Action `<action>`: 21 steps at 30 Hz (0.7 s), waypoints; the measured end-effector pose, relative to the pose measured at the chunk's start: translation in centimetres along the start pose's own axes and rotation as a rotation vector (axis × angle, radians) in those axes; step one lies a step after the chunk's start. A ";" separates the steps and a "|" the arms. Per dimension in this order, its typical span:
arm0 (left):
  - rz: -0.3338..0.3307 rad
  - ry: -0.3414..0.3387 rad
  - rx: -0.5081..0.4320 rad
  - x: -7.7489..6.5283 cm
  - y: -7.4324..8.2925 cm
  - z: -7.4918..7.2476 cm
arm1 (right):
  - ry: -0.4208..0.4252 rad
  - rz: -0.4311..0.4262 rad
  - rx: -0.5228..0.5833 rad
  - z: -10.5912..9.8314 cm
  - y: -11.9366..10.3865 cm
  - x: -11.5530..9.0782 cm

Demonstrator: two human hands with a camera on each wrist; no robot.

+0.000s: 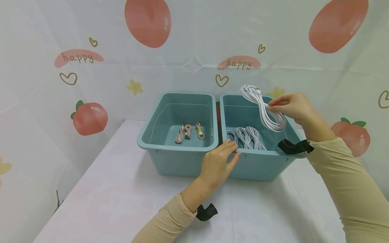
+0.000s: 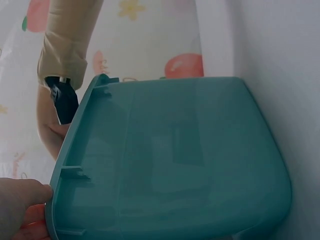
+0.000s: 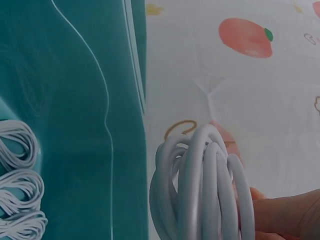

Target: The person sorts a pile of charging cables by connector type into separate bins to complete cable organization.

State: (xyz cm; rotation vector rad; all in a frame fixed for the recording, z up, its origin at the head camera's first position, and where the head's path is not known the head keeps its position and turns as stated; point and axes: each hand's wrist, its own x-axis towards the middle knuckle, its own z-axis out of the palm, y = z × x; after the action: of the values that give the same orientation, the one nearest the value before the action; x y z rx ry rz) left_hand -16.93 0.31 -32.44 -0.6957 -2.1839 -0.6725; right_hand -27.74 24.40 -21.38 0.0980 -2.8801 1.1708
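My right hand (image 1: 293, 106) pinches a coiled bundle of white cable (image 1: 261, 104), tied at its middle, above the right blue-green bin (image 1: 258, 168). Close up in the right wrist view, the loops of this cable (image 3: 200, 185) partly cover the right hand (image 3: 280, 215). Beneath it, several white cable coils (image 1: 249, 137) lie side by side along the near wall inside the bin. My left hand (image 1: 217, 163) holds that bin's front rim near its left corner, fingers over the edge. In the left wrist view, the left thumb (image 2: 30, 192) presses against the rim (image 2: 65, 155).
A second blue-green bin (image 1: 179, 158) stands close on the left, with smaller pinkish-beige cable bundles (image 1: 187, 131) on its floor, one with a yellow band. Both bins rest on a pale-covered table (image 1: 121, 202), against a fruit-printed backdrop (image 1: 182, 74).
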 end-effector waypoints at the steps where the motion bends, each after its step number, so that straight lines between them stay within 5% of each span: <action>1: -0.001 -0.001 0.000 0.0 0.0 0.0 | -0.003 0.001 0.002 0.1 -0.1 0.1; 21: -0.004 -0.002 -0.008 0.0 -0.1 0.2 | -0.055 -0.079 0.021 1.5 -0.6 2.6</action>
State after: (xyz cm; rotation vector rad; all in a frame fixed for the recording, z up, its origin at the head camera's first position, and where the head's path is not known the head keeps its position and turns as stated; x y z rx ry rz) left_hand -17.03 0.37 -32.59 -0.6965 -2.1863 -0.6830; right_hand -30.25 22.78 -21.87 0.2464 -2.8817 1.2025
